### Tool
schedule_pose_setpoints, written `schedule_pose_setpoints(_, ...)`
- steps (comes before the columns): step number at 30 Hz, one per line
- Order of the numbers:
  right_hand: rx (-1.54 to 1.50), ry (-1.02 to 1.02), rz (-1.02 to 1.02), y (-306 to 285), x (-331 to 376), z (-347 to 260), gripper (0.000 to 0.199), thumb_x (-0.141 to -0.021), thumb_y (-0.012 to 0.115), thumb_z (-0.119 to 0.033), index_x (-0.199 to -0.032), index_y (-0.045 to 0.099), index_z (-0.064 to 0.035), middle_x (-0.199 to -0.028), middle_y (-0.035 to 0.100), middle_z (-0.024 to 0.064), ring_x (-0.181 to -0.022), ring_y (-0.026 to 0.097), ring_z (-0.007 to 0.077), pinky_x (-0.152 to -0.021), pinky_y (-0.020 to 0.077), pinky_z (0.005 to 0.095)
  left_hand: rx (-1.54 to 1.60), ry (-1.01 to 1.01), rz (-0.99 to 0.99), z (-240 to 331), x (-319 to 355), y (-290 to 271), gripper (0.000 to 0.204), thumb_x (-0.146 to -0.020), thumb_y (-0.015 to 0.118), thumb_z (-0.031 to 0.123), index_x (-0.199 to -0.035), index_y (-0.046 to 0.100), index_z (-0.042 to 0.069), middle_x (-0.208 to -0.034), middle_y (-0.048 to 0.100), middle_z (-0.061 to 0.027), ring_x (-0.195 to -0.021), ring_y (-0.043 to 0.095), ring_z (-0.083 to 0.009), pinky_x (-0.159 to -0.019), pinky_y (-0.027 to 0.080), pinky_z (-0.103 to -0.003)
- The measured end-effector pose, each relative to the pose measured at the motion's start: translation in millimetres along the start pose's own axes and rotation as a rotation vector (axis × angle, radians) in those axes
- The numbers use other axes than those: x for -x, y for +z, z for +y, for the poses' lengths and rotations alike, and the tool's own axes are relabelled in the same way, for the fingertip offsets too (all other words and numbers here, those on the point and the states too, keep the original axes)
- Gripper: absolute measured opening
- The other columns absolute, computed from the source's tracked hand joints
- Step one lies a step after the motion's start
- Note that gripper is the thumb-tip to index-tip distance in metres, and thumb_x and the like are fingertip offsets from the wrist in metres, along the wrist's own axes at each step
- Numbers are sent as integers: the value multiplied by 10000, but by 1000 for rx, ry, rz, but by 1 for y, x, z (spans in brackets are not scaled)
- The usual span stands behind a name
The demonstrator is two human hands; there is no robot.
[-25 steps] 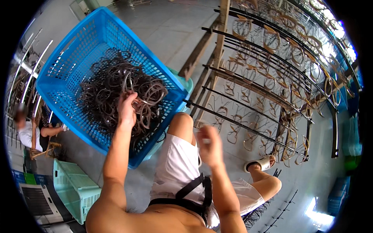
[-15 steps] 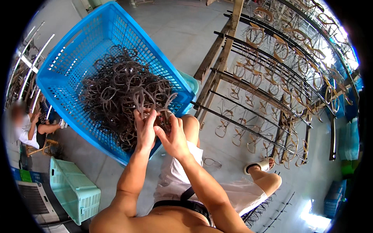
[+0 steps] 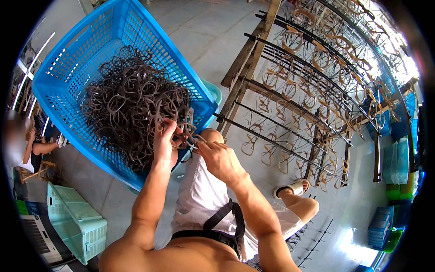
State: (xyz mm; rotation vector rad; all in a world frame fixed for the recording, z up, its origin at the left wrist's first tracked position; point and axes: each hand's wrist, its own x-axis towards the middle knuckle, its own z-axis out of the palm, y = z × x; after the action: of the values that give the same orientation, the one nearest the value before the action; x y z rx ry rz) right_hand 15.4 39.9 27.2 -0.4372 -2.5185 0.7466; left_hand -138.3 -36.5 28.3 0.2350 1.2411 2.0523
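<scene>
A heap of dark brown eyeglass frames (image 3: 131, 99) lies tangled in a large blue plastic basket (image 3: 54, 109). My left hand (image 3: 164, 143) is at the near right side of the heap, its fingers curled around some frames; which pieces it grips is partly hidden. Just right of it, over the basket's near corner and my knee, my right hand (image 3: 222, 163) is closed with thumb and fingers pinched on the end of an eyeglass frame (image 3: 195, 137). That frame reaches back toward my left hand, and the fingers cover part of it.
To the right stands a wooden rack (image 3: 247, 68) with black rods, hung with many tan eyeglass frames (image 3: 290, 38). A pale green crate (image 3: 74, 222) sits at lower left. Another person (image 3: 38, 147) sits at far left. Blue crates (image 3: 380, 226) are stacked at far right.
My right hand has moved right and away from the left, turning its back upward, now pinching a frame. My left hand stays at the heap. The whole view has shifted slightly.
</scene>
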Motion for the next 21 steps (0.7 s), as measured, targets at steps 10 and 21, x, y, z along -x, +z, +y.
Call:
schedule_pose_setpoints(10, -231, 119, 231, 53, -1, 33, 336, -852, 495, -101, -1165, 469, 18, -1099, 530, 250, -933, 548, 411, -801, 435, 452, -94, 125, -365, -32, -8, -15, 240, -886, 559, 104, -1120, 557, 52, -1108, 585, -67, -1011, 566, -174, -865, 442, -303)
schedule_pose_setpoints(21, 187, 67, 142, 45, -35, 0, 196, -860, 557, -276, -945, 536, -102, -681, 590, 95, -600, 611, 277, -561, 465, 386, -1139, 591, -199, 24, -31, -9, 187, -811, 663, 170, -899, 634, 8, -819, 626, -110, -769, 621, -215, -682, 472, -302)
